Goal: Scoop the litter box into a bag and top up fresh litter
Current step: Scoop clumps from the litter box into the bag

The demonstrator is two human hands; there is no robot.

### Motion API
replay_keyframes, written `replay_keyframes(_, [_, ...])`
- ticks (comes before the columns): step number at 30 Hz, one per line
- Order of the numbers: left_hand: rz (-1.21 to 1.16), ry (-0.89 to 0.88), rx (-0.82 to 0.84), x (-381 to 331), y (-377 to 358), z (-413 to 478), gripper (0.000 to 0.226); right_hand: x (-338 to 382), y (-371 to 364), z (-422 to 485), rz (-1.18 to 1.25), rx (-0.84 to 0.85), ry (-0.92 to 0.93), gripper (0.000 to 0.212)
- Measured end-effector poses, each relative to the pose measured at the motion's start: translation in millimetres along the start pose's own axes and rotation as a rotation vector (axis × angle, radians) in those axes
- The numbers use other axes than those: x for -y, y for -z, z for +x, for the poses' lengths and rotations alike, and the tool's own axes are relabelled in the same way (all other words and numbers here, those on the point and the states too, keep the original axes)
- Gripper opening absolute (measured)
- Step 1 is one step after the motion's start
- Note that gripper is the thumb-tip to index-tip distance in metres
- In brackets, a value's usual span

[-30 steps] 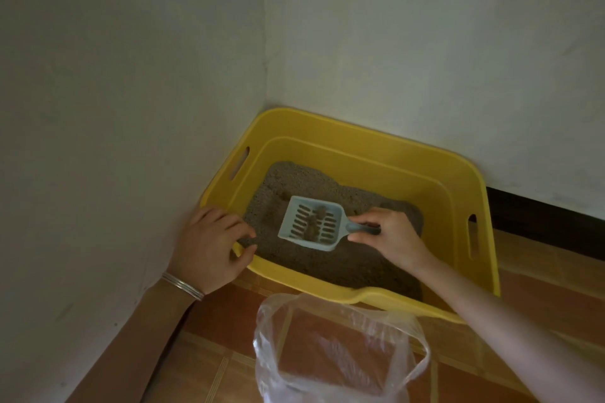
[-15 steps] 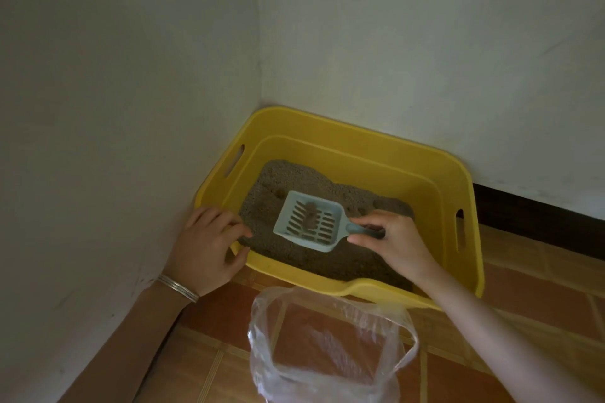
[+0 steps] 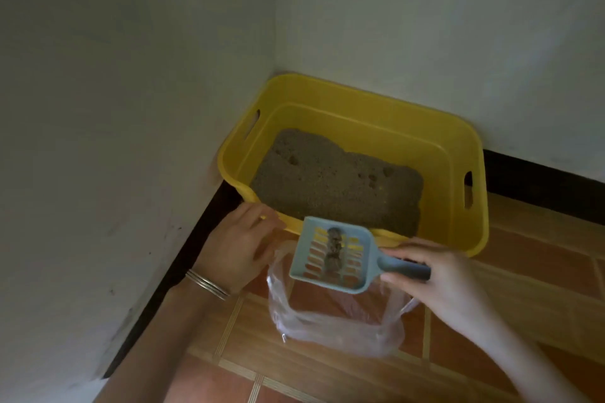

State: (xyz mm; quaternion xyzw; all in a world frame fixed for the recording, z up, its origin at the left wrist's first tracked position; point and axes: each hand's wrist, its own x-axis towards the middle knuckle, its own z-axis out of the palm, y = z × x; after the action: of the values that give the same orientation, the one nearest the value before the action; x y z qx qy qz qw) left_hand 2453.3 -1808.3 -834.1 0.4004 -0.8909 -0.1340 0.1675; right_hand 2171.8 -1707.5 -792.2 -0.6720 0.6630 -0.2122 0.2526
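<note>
A yellow litter box stands in the corner of two walls, with grey-brown litter inside. My right hand grips the dark handle of a pale blue slotted scoop. Dark clumps lie in a row in the scoop. The scoop hangs over the open mouth of a clear plastic bag standing on the floor in front of the box. My left hand rests beside the bag's left edge, its fingertips near the box's front rim; whether it holds anything is unclear.
White walls close off the left and the back, with a dark skirting along their base. Orange-brown floor tiles spread to the right and toward me.
My right hand has lifted the loaded scoop out of the box and brought it toward me over the bag. My left hand has slipped off the box's corner toward the bag.
</note>
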Motion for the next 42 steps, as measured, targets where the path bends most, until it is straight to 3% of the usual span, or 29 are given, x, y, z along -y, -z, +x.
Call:
replay_keyframes(2, [-0.025, 0.016, 0.031, -4, -13, -12, 0.022, -4, -13, -11, -0.062, 0.035, -0.028, 0.036])
replay_keyframes(9, [-0.071, 0.074, 0.166, -11, -45, -34, 0.056, -19, -52, -12, -0.288, 0.075, -0.002, 0.031])
replay_keyframes(12, [-0.071, 0.071, 0.151, -11, -50, -34, 0.069, -21, -60, -8, -0.524, 0.043, 0.101, 0.033])
replay_keyframes(15, [-0.07, 0.078, 0.139, -7, -52, -35, 0.068, -24, -65, -6, -0.608, -0.033, 0.226, 0.038])
replay_keyframes(36, [-0.006, 0.083, 0.161, -1, -54, -34, 0.044, -31, -42, -8, -0.631, -0.202, 0.413, 0.042])
replay_keyframes(42, [0.121, -0.085, 0.127, -2, -36, -11, 0.044, -27, 3, -17, -0.439, -0.364, 0.362, 0.031])
